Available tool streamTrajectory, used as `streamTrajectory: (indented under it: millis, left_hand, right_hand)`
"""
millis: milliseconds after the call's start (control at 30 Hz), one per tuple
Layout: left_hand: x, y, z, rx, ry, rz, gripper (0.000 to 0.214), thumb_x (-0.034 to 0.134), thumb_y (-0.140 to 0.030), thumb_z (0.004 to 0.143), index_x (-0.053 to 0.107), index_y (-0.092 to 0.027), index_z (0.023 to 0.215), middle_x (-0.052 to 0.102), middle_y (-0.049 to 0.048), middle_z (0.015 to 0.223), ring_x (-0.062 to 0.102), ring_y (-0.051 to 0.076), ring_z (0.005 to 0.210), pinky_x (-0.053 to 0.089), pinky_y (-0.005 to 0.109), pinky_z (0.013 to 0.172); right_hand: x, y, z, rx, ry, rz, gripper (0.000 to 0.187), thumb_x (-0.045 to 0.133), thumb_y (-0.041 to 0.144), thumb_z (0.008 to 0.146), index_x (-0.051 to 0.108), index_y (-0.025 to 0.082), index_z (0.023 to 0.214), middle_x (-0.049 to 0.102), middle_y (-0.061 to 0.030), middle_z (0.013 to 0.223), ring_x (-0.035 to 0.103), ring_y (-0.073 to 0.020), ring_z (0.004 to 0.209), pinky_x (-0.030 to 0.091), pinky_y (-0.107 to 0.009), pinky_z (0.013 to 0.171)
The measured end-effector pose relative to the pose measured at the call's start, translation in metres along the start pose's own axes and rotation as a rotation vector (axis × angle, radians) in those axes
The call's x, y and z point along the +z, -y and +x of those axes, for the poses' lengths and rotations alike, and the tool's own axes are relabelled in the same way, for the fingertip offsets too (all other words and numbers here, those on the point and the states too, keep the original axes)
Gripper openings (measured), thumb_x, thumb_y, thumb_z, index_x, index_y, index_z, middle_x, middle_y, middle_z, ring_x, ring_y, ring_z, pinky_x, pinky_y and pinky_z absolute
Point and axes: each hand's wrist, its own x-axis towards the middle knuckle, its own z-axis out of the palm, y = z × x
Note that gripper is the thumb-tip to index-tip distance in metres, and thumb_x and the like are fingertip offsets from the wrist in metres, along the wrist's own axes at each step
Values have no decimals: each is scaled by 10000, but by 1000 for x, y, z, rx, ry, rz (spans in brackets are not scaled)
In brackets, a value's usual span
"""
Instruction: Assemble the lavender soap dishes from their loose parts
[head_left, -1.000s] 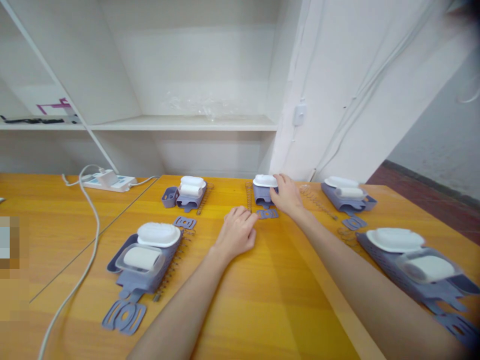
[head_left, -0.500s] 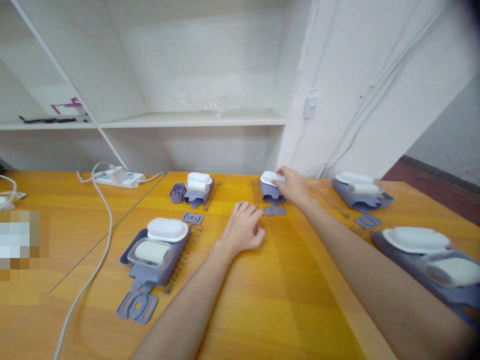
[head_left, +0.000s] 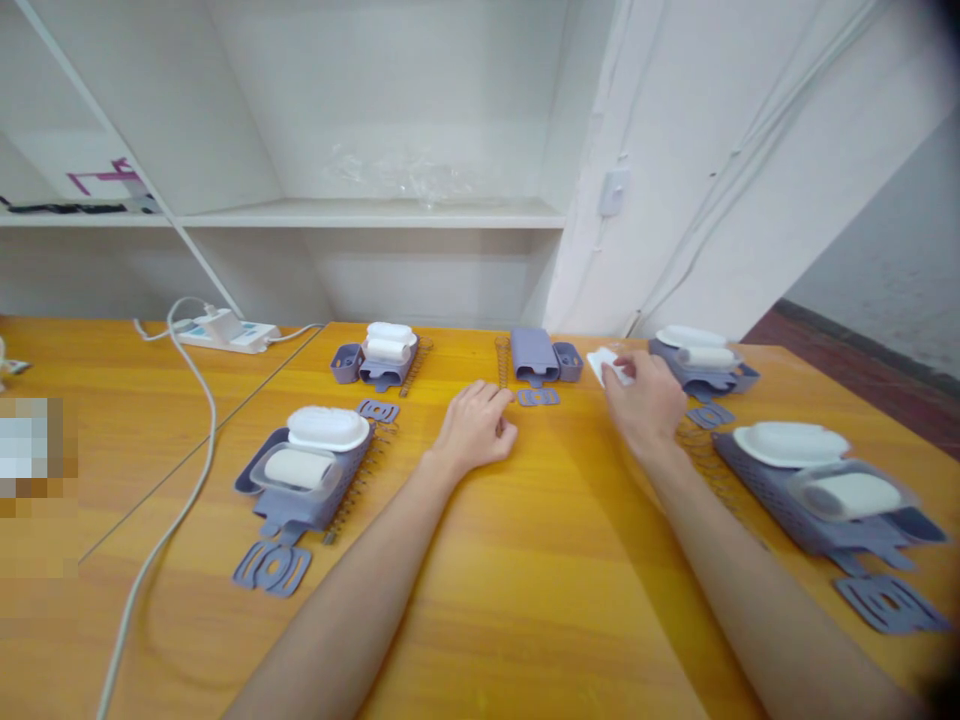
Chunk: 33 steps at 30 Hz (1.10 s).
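My right hand (head_left: 651,400) pinches a white oval lid-like piece (head_left: 606,366) at the back right, just above or on the table; I cannot tell which. Nearby is a purple-grey box (head_left: 533,352) with nothing white on top, a small purple-grey cup (head_left: 568,361) at its right side. A flat slotted purple-grey plate (head_left: 538,397) lies in front of that box, and a wire coil (head_left: 502,362) lies to its left. My left hand (head_left: 476,425) rests on the table, fingers loosely curled in and nothing seen in them, left of the slotted plate.
Similar purple-grey sets with white oval pieces and white rolls lie at the back left (head_left: 388,355), front left (head_left: 311,470), back right (head_left: 705,360) and front right (head_left: 817,490). A power strip (head_left: 229,332) with a white cable (head_left: 206,440) is at left. White shelves (head_left: 375,213) stand behind.
My right hand has lifted the white oval piece off the back middle box and carried it right and nearer. The box top and cup now show. My left hand stays resting on the table.
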Motion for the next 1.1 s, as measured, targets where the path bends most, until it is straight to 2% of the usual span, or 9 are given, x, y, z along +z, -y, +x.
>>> streamTrajectory:
  millis: [100,200,300,400,467,633,800,933,1100]
  left_hand:
    - [-1,-2,-1,-5,2,8,299,476,-180,716,567,-195,1000,605,59,892,525,219,873,443,352,797]
    - [-1,-1,-3,-11,-9,10,298,478,-175,717,569,-193,1000,611,64,902,537,220,887,455,352,803]
    - [0,0,-3,-5,-31,24,300,479,-157,718,573,-190,1002,628,59,901,557,213,893,435,379,896]
    - [2,3,-4,-7,-51,51,289,470,-133,732,574,-195,994,654,45,904,583,195,892,347,411,1024]
    - [3,4,-4,-30,-59,74,275,466,-124,745,574,-199,987,662,42,911,594,188,894,324,412,1046]
    - [3,6,-3,-112,-71,123,234,470,-127,763,577,-203,956,662,52,914,597,197,902,364,393,1008]
    - [4,8,-2,-139,-71,131,214,463,-131,776,574,-200,944,657,63,904,590,210,904,383,390,974]
    - [4,8,-2,-142,-66,151,201,454,-139,788,572,-201,938,651,65,896,577,217,898,416,375,906]
    - [2,7,-1,-144,-54,173,196,460,-146,787,568,-197,942,637,66,882,559,224,895,431,358,828]
  right_hand:
    - [-7,-13,-13,-15,150,-93,204,456,309,850,614,199,916,611,-80,900,575,-218,775,374,-303,603]
    - [-13,-15,-21,-39,223,-185,258,439,292,856,603,213,1039,586,-98,961,560,-230,807,379,-307,595]
    - [-18,-11,-27,-69,221,-250,335,436,288,848,583,227,1142,545,-124,991,527,-260,861,387,-324,611]
    - [-21,-9,-31,-106,202,-301,306,444,265,827,648,188,1041,533,-150,962,485,-295,918,385,-376,677]
    - [-21,-8,-33,-138,191,-326,275,459,255,807,674,159,950,537,-159,951,466,-310,938,372,-410,712]
    - [-20,-5,-38,-177,183,-355,228,493,249,758,671,143,852,540,-171,1027,469,-313,946,352,-425,736]
    - [-19,-5,-38,-192,207,-393,230,468,244,769,660,133,831,574,-155,929,512,-278,860,346,-423,755]
    - [-17,-6,-38,-171,169,-394,250,450,269,796,661,136,813,596,-159,908,507,-286,863,317,-478,817]
    - [-14,5,-37,-188,88,-323,311,395,324,853,655,152,845,602,-144,1000,484,-289,946,235,-526,929]
